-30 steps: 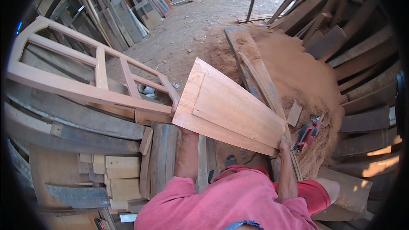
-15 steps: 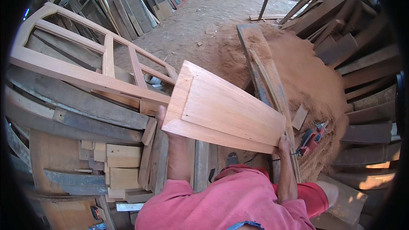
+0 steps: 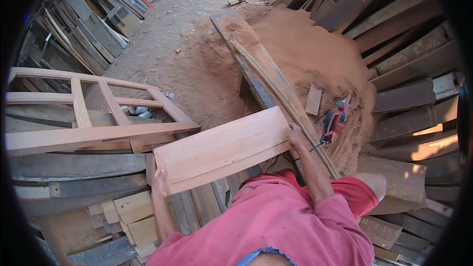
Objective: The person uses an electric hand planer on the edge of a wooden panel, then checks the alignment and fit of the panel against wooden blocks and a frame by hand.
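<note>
Panel (image 3: 221,149) of bare wood's up in front of the pink shirt (image 3: 276,212), left hand (image 3: 158,183) gripping one end, right hand (image 3: 295,138) gripping the other; red handheld power planer (image 3: 336,122) sits on shavings (image 3: 355,140) off right.

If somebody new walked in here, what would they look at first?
Probably the big pale wooden panel in the middle, held by the left hand at one end and the right hand at the other. Next might come the wide heap of reddish sawdust right of centre, with a red power tool lying on it. The wooden frame at the left stands out too.
</note>
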The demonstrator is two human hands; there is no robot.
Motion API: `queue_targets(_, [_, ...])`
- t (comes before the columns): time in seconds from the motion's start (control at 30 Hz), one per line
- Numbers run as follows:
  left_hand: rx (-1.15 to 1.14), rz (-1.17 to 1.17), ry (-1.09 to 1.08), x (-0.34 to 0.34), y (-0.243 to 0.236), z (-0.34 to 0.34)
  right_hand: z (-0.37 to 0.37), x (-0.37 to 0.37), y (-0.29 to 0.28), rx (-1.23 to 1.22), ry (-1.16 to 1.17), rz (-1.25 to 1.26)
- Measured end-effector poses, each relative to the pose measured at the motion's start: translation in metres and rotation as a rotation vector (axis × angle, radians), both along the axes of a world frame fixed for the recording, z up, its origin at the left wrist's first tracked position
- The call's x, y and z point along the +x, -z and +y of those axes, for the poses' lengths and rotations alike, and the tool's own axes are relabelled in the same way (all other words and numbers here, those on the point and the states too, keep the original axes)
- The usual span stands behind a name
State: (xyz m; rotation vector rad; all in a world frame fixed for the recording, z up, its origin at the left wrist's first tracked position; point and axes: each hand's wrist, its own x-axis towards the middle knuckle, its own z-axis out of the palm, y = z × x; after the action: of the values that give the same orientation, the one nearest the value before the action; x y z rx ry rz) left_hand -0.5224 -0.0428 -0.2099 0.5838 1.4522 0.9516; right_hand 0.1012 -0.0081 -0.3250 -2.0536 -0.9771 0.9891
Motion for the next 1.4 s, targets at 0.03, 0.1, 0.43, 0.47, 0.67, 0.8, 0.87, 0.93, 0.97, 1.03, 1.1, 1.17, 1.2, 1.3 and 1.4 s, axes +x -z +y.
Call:
queue_targets(0.03, [0.013,0.003,-0.009,-0.001,0.010,-0.008,0.002,-0.003,0.004,-0.008,-0.014,-0.003])
queue_targets(0.1, [0.036,0.011,-0.028,-0.001,0.027,-0.021,0.008,-0.007,0.011,-0.003,-0.017,-0.057])
queue_targets(0.43, [0.072,0.120,0.018,0.017,0.079,0.003,-0.007,0.085,-0.017,-0.078,0.022,-0.295])
queue_targets(0.47, [0.021,0.085,0.058,0.016,0.081,0.009,-0.022,0.101,-0.015,-0.173,0.051,-0.384])
queue_targets(0.67, [-0.161,0.058,-0.052,0.016,0.121,0.013,-0.069,0.095,0.009,-0.450,-0.319,-0.722])
queue_targets(0.8, [-0.117,0.081,-0.156,0.028,0.134,0.001,-0.066,0.071,0.003,-0.525,-0.271,-0.848])
queue_targets(0.87, [-0.129,0.097,-0.187,0.037,0.133,-0.002,-0.064,0.077,0.000,-0.515,-0.291,-0.758])
queue_targets(0.93, [-0.140,0.089,-0.206,0.040,0.134,0.000,-0.066,0.078,-0.012,-0.492,-0.299,-0.715])
queue_targets(0.97, [-0.146,0.076,-0.206,0.039,0.137,0.000,-0.069,0.074,-0.018,-0.477,-0.294,-0.713])
queue_targets(1.03, [-0.149,0.072,-0.201,0.045,0.141,0.010,-0.072,0.071,-0.027,-0.467,-0.273,-0.715])
queue_targets(1.1, [-0.140,0.092,-0.202,0.059,0.150,0.028,-0.069,0.068,-0.032,-0.469,-0.251,-0.721])
queue_targets(1.17, [-0.114,0.038,-0.169,0.080,0.162,0.050,-0.063,0.059,-0.047,-0.525,-0.300,-0.691])
queue_targets(1.2, [-0.098,0.005,-0.157,0.094,0.166,0.062,-0.060,0.054,-0.054,-0.549,-0.326,-0.683])
queue_targets(1.3, [-0.146,-0.022,-0.184,0.157,0.180,0.105,-0.072,0.046,-0.047,-0.477,-0.281,-0.757])
queue_targets(1.4, [-0.105,-0.075,-0.138,0.213,0.191,0.145,-0.072,0.042,-0.042,-0.511,-0.297,-0.766])
